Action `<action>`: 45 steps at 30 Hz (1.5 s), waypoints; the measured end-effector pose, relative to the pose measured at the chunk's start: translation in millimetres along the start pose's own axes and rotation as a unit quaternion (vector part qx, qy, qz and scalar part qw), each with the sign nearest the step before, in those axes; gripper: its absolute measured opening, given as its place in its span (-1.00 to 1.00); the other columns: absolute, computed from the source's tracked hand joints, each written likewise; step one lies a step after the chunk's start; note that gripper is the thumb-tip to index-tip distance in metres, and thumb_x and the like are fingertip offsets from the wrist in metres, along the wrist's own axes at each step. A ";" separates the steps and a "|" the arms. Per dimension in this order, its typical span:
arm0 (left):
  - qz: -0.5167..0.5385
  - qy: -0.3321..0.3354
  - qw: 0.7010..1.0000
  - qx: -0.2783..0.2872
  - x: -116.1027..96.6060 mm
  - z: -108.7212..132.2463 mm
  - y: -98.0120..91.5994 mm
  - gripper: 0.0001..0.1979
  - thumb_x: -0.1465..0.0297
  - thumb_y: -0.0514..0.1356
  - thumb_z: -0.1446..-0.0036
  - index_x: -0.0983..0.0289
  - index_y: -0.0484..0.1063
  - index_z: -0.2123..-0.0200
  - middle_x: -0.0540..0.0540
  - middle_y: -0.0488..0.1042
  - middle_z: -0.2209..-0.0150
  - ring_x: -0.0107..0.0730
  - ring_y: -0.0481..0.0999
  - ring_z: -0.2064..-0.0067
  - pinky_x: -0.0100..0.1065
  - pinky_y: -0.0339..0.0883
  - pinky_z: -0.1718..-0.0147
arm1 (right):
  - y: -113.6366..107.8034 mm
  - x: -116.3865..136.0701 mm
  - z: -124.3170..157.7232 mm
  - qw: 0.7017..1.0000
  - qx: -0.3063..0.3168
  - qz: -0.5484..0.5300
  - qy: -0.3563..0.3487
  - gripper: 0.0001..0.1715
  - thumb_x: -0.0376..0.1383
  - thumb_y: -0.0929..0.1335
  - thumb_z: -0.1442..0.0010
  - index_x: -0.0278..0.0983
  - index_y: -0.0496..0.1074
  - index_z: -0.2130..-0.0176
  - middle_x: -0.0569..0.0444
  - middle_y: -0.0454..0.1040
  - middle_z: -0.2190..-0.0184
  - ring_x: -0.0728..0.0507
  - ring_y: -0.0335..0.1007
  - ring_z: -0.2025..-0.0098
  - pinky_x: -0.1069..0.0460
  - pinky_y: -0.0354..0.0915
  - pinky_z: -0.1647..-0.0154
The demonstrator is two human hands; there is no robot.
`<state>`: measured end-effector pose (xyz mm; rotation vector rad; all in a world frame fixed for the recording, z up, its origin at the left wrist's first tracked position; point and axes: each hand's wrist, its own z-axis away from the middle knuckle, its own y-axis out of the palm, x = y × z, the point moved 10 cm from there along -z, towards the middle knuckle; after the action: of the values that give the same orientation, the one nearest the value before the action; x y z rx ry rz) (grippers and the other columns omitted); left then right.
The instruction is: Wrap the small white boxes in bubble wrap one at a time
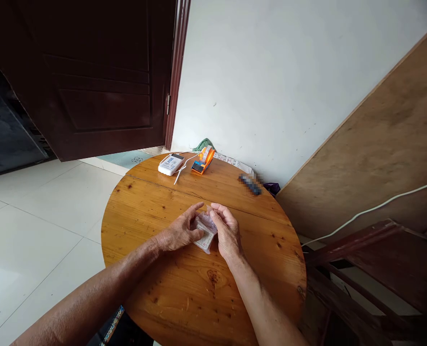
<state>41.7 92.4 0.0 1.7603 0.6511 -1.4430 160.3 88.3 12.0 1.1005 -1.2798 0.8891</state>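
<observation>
Our left hand point(180, 234) and right hand point(227, 231) pinched together on a small clear plastic packet point(206, 232) held just above the round wooden table point(184, 288); an orange tape dispenser point(203, 161) and a white device point(170, 164) lay at its far edge.

A round table point(156, 211) of honey-orange knotted pine stood on glossy white floor tiles point(36, 226). On it lay a white device point(170, 164) with a white cable point(182, 172) and an orange tape dispenser point(203, 161) with a black base. The door point(91, 72) was dark brown, the wall point(289, 81) off-white. A clear, pale packet point(206, 231) carried faint print.
</observation>
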 end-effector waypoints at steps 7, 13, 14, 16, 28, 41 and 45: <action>0.010 -0.006 1.000 -0.007 -3.3 -0.8 2.6 -0.07 0.38 0.32 0.07 0.33 -0.03 -0.33 0.08 0.39 0.14 -0.39 0.36 0.19 -0.38 0.25 0.24 | -4.3 4.0 -2.1 0.999 -0.027 0.016 -0.029 -0.68 -0.14 0.47 -0.01 -0.23 0.48 0.23 0.08 0.51 0.32 -0.11 0.42 0.29 -0.04 0.38 0.17; -0.025 -0.016 0.999 -0.032 -0.4 -1.7 -2.5 -0.13 0.37 0.30 0.04 0.30 0.03 -0.32 0.05 0.37 0.17 -0.43 0.33 0.23 -0.40 0.23 0.28 | -6.6 13.1 -2.1 0.992 -0.029 0.084 -0.089 -0.74 -0.16 0.44 -0.04 -0.22 0.48 0.26 0.06 0.53 0.35 -0.13 0.42 0.30 -0.04 0.38 0.20; -0.031 -0.015 0.999 -0.037 0.6 -2.0 -3.9 -0.14 0.38 0.29 0.03 0.30 0.03 -0.32 0.04 0.36 0.18 -0.43 0.32 0.23 -0.40 0.23 0.28 | -5.9 15.3 -1.4 0.990 -0.027 0.094 -0.099 -0.76 -0.17 0.43 -0.05 -0.22 0.48 0.26 0.07 0.52 0.36 -0.12 0.42 0.31 -0.04 0.38 0.21; -0.039 -0.014 0.998 -0.040 2.5 -2.5 -5.4 -0.16 0.38 0.29 0.02 0.29 0.05 -0.32 0.03 0.36 0.19 -0.44 0.31 0.25 -0.40 0.22 0.29 | -3.8 19.5 0.4 0.988 -0.021 0.107 -0.112 -0.80 -0.19 0.42 -0.07 -0.21 0.48 0.26 0.08 0.52 0.37 -0.12 0.42 0.32 -0.04 0.38 0.22; -0.130 -0.001 0.990 -0.062 -4.0 -1.7 -10.8 -0.28 0.44 0.20 -0.04 0.32 0.12 -0.30 0.07 0.41 0.18 -0.44 0.34 0.31 -0.38 0.26 0.32 | 4.5 30.4 5.7 0.986 0.007 0.092 -0.137 -0.67 -0.30 0.38 -0.08 -0.20 0.36 0.11 0.14 0.44 0.39 -0.07 0.39 0.36 -0.01 0.36 0.23; -0.177 0.008 0.980 -0.092 -5.9 -2.5 -19.1 -0.35 0.39 0.20 -0.07 0.30 0.20 -0.25 0.05 0.43 0.22 -0.43 0.36 0.31 -0.39 0.27 0.29 | 13.9 35.5 14.0 0.977 0.059 0.138 -0.150 -0.65 -0.30 0.36 -0.10 -0.17 0.37 0.06 0.17 0.42 0.40 -0.06 0.36 0.41 0.02 0.32 0.31; -0.199 0.004 0.974 -0.108 -3.9 -2.5 -22.7 -0.39 0.36 0.19 -0.09 0.32 0.24 -0.23 0.05 0.42 0.24 -0.41 0.35 0.30 -0.37 0.27 0.30 | 15.5 38.3 18.8 0.969 0.069 0.163 -0.170 -0.68 -0.32 0.34 -0.12 -0.16 0.41 0.07 0.16 0.44 0.40 -0.07 0.38 0.39 0.01 0.34 0.30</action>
<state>24.6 108.0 -1.3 1.5216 1.1718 -1.5558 144.6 71.5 51.1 1.2077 -1.7409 1.0777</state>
